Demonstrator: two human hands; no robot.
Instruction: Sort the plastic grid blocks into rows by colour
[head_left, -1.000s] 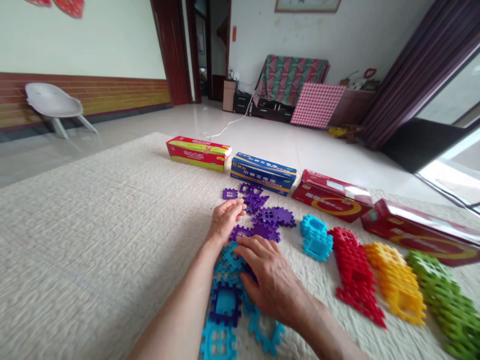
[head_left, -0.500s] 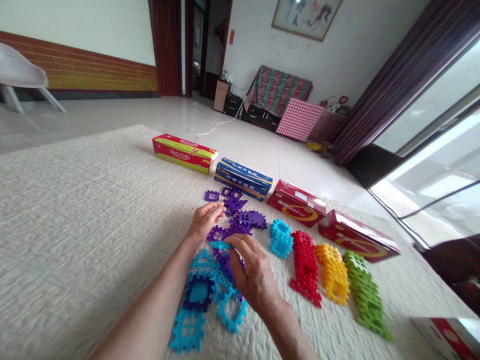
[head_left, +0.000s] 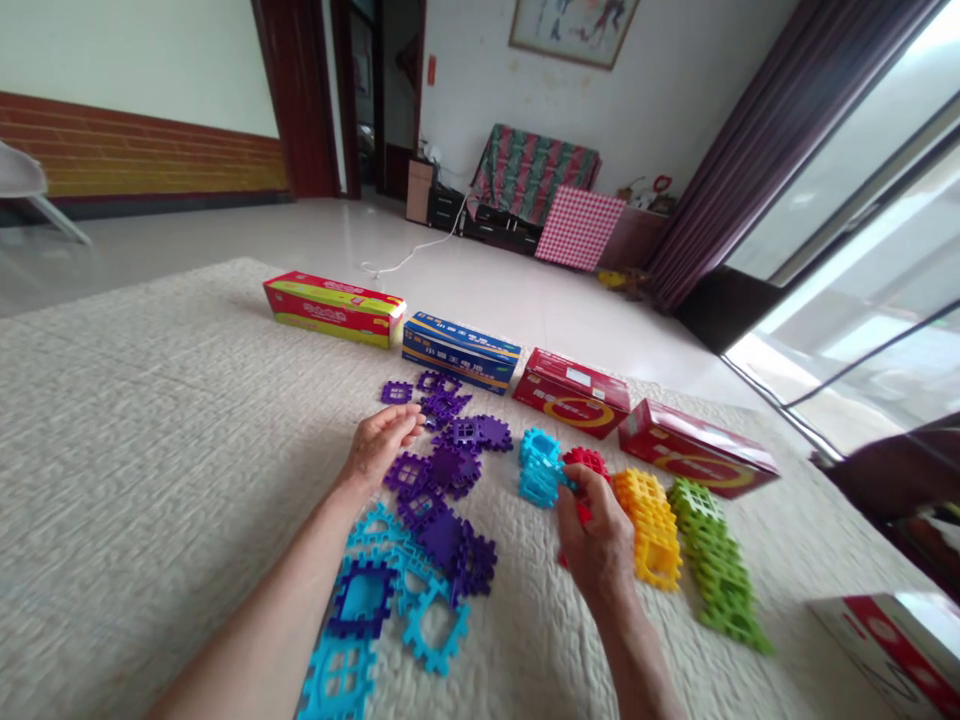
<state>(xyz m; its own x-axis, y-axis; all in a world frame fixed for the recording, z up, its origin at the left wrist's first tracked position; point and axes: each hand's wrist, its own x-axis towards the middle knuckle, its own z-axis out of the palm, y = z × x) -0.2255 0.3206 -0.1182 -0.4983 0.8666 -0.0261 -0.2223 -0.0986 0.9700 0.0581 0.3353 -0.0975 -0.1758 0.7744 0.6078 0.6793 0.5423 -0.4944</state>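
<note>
My right hand pinches a light blue interlocking building piece at the right edge of the small light blue stack. It partly covers the row of red pieces. My left hand hovers by the purple pieces, its fingers pressed together; what they hold, if anything, is hidden. More purple pieces lie in a loose heap between the hands. Nearer to me, large light blue pieces overlap, with a purple square frame on top.
Yellow pieces and green pieces lie in rows to the right. Behind stand a red-and-yellow box, a blue box and two dark red boxes. A white-and-red box sits at lower right on the textured mat.
My right hand has carried the light blue piece from above the purple heap rightward to the light blue stack. My left hand stays near the purple pieces. The view has shifted slightly.
</note>
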